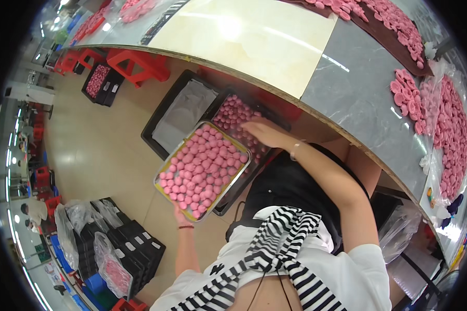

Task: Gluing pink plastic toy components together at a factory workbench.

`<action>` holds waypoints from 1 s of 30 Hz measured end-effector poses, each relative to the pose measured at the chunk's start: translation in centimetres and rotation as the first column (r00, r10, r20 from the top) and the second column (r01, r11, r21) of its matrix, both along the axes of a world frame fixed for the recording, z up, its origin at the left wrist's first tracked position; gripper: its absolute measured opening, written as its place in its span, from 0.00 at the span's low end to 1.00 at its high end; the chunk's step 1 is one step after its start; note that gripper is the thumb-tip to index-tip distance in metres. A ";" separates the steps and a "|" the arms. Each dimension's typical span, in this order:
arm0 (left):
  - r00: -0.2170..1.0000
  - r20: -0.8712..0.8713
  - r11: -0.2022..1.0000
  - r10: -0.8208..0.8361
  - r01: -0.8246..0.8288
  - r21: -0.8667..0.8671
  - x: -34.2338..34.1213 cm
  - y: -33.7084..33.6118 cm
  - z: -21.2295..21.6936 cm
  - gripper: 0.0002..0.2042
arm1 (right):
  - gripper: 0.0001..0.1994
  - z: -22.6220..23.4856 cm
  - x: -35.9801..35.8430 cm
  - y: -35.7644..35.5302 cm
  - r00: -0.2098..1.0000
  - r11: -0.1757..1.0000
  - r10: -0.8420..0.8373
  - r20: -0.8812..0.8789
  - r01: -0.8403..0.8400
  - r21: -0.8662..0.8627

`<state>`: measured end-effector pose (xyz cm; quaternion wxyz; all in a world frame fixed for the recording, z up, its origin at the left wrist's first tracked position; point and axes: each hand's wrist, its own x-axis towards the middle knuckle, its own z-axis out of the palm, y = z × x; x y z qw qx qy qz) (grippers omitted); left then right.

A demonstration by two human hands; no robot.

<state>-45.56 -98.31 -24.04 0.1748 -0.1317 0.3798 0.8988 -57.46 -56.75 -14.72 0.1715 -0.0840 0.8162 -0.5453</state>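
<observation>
A metal tray (pixel 242 174) with a yellowish inner edge carries many pink balls (pixel 202 166) and is slightly tilted. My left hand (pixel 182 216) grips its near edge, the fingers mostly hidden beneath. Beyond the tray is a black crate (pixel 216 107) with more pink balls (pixel 231 111) in it. Over that crate my right hand (pixel 267 132) reaches out with fingers stretched, touching or just above the balls; I cannot tell which.
Left of the crate lies another black crate (pixel 153 124) with a grey liner (pixel 184 111). A table (pixel 254 46) curves across the far side, with pink cup-shaped pieces (pixel 407 96) on it. Red stools (pixel 135 65) and stacked black crates (pixel 127 241) stand on the left.
</observation>
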 end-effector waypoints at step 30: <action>0.958 0.201 0.960 0.205 -0.157 -0.230 -15.9 20.4 -7.0 0.22 | 0.22 4.6 10.1 12.2 0.873 0.875 -0.483 -0.062 0.479 -0.074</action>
